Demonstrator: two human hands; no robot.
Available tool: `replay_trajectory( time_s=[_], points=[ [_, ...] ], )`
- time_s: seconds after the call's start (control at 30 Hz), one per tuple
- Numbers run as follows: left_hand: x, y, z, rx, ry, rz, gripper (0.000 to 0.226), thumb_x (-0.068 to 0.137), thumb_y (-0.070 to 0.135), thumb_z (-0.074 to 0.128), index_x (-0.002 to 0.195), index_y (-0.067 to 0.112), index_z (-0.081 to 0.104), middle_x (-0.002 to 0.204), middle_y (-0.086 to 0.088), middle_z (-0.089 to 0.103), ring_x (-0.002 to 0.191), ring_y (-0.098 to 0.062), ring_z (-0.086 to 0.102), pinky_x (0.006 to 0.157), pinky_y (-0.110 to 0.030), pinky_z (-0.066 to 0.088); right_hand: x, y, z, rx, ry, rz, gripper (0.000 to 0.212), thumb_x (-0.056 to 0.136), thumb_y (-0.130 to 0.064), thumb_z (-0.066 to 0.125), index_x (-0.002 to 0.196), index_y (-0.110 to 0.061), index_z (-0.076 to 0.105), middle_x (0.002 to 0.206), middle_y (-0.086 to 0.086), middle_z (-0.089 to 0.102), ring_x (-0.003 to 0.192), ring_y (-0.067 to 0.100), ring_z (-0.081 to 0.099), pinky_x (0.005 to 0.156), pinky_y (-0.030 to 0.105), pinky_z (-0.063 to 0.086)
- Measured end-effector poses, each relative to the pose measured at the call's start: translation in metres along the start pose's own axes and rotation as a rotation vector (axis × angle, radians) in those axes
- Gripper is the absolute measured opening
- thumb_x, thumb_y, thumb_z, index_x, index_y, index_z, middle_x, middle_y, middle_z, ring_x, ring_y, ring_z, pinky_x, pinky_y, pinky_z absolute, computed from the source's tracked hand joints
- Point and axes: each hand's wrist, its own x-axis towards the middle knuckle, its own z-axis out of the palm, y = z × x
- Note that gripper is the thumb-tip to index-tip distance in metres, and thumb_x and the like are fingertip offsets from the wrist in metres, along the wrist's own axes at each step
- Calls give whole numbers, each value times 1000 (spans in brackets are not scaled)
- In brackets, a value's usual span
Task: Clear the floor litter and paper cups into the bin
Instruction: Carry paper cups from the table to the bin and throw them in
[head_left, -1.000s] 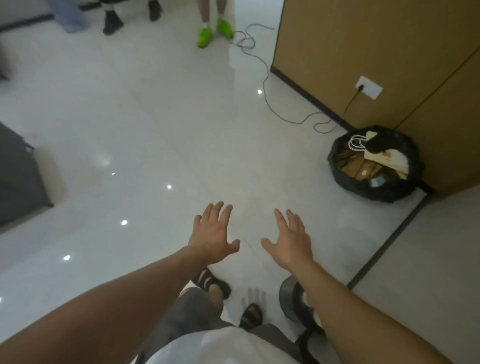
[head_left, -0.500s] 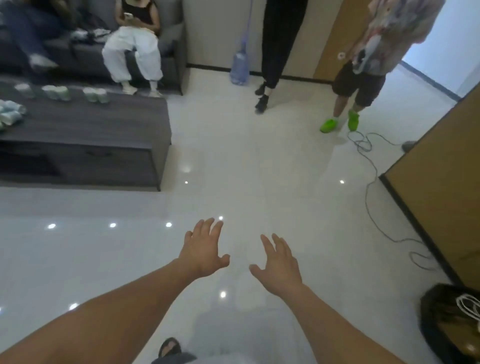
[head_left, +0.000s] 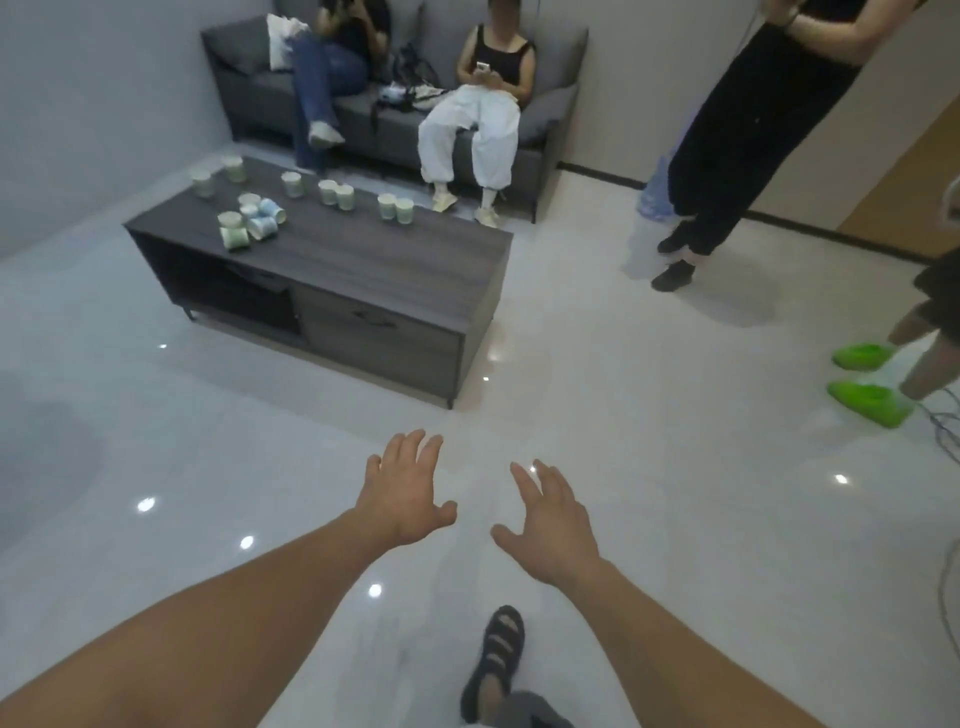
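Two bare hands out over the floor, palms down: left hand (head_left: 402, 493) with fingers fanned and thumb stuck out, right hand (head_left: 553, 519) splayed the same way, both holding nothing, close beside each other but apart. Beneath them, glossy pale floor (head_left: 649, 467), smooth tile dotted with small bright reflections.

Well ahead and to the left of the left hand, a long low worktop (head_left: 363, 265): dark grey wood grain, boxy, with an open shelf and a drawer front. On its top, roughly a dozen paper cups (head_left: 249, 221), small and tapered, pale with green or blue print; some upright in pairs along the far edge, a cluster toward the left end with several tipped on their sides.

Beyond that, a grey fabric sofa (head_left: 550, 111) with two seated people. Far ahead and right of the right hand, a standing person in black (head_left: 753, 119), a bluish water bottle (head_left: 655, 192) and bright green shoes (head_left: 867, 400). Nearer than the right hand, a dark strapped sandal (head_left: 498, 654).
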Motion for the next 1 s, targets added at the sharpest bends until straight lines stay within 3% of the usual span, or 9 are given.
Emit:
replay_trajectory(
  time_s=[0.47, 0.67, 1.0],
  points=[
    [130, -73, -65, -42, 40, -321, 91, 80, 60, 55, 151, 25, 8, 159, -1, 8, 146, -25, 5, 115, -46, 19, 227, -66, -75, -110, -97, -290, 84, 89, -57, 53, 155, -30, 9, 163, 0, 6, 150, 23, 5, 117, 45, 24],
    [196, -149, -81, -99, 64, -420, 92, 81, 59, 55, 151, 25, 6, 159, 0, 7, 146, -26, 5, 115, -47, 19, 321, -140, -73, -152, -130, -383, 85, 87, -57, 55, 155, -30, 10, 163, 0, 6, 150, 23, 3, 118, 49, 21],
    [302, -305, -141, -162, 67, -468, 92, 80, 56, 58, 151, 24, 9, 158, -2, 10, 145, -26, 9, 114, -46, 24, 457, -281, -72, -179, -187, -387, 88, 88, -57, 56, 155, -29, 7, 163, -1, 5, 150, 24, 4, 119, 50, 20]
  ],
)
